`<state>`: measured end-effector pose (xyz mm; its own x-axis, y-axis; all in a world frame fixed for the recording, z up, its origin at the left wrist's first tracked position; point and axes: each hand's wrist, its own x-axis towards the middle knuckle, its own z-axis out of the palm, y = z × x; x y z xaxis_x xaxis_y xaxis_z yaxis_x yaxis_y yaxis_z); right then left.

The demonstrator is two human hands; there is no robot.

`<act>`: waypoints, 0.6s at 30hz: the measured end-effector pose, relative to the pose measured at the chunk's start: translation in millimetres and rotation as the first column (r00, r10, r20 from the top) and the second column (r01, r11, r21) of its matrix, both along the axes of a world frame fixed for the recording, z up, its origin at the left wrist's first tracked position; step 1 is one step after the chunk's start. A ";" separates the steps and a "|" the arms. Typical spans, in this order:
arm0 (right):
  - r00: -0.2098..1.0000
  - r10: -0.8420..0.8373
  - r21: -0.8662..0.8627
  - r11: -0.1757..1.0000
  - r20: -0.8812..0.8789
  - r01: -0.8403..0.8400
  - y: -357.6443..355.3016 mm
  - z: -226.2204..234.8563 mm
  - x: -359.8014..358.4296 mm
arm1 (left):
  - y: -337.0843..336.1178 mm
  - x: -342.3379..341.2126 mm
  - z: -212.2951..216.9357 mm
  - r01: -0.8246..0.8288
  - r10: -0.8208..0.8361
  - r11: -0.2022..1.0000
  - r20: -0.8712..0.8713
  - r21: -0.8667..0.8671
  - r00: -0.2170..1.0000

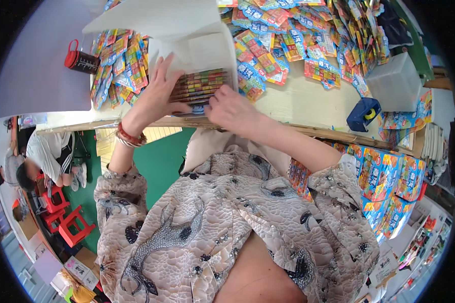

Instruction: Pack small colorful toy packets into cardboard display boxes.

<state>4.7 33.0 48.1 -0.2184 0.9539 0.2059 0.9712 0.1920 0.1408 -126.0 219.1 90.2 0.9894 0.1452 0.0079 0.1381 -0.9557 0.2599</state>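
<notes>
- So, I'm working at the near edge of a pale table (pixel 298 108), leaning over an open white box (pixel 202 50) whose flap is standing up at the far side.
- A row of colorful packets (pixel 205 83) is sitting inside that box, packed closely toward its near end, right between my hands.
- My left hand (pixel 159 93) is spreading wide at the box's left side, fingers pointing far and thumb reaching right along the near edge; it isn't gripping anything.
- My right hand (pixel 232 112) is curling in narrow at the near right corner, fingertips resting by the packets. Honestly can't tell if they're pinching one or just pressing.
- Loose packets are lying in a heap (pixel 129 70) left of the box, and a way bigger pile (pixel 293 43) is spreading over the far right.
- A dark bottle (pixel 81 61) with a red cap is lying by the left heap.
- Over on the right, a blue tape dispenser (pixel 364 113) is sitting just beside a translucent bin (pixel 397 83).
- Printed cartons (pixel 376 171) are stacking up below the table's right side.
- Off left, someone in a white top (pixel 50 154) is sitting near red stools (pixel 76 226).
</notes>
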 end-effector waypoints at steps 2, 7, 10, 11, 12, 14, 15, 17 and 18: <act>0.998 -0.014 0.019 1.000 0.061 0.013 -4.7 2.8 -9.8 | -7.5 3.5 -1.8 0.004 -0.006 0.999 -0.064 -0.032 0.998; 0.990 -0.117 -0.128 0.984 0.084 0.127 -4.7 9.7 -21.7 | -15.8 4.3 -3.1 -0.046 0.048 0.999 -0.121 0.020 0.992; 0.964 -0.132 0.119 0.979 -0.231 0.163 -12.2 10.0 -8.0 | -17.3 1.5 -5.8 -0.034 0.039 0.998 -0.094 0.060 0.995; 0.895 -0.059 0.288 0.936 -0.443 0.205 -18.1 9.7 -2.5 | -19.0 0.7 -4.6 -0.052 0.058 0.998 -0.135 0.043 0.989; 0.898 -0.069 0.291 0.933 -0.434 0.212 -25.3 9.5 6.4 | -19.3 -0.1 -4.6 -0.042 0.047 0.998 -0.125 0.044 0.991; 0.765 -0.269 0.367 0.754 -0.585 0.545 -45.1 9.8 26.8 | -19.4 -4.7 -2.8 -0.022 0.031 0.995 -0.086 0.101 0.996; 0.673 -0.354 0.320 0.675 -0.649 0.664 -51.2 5.5 42.3 | -16.4 -5.4 -1.7 -0.005 0.017 0.996 -0.123 0.092 0.992; 0.561 -0.428 0.264 0.576 -0.708 0.773 -50.8 -10.6 73.7 | -23.0 -5.9 6.4 -0.011 0.025 0.994 -0.130 0.110 0.991; 0.531 -0.522 0.208 0.553 -0.668 0.806 -48.2 -24.8 88.7 | -28.3 -5.9 9.7 -0.025 0.042 0.992 -0.141 0.125 0.989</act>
<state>93.4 -15.3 23.3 0.7071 0.5083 0.4916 0.7069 -0.4919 -0.5082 -131.9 190.8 99.8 0.9761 0.1850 -0.1140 0.1981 -0.9732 0.1166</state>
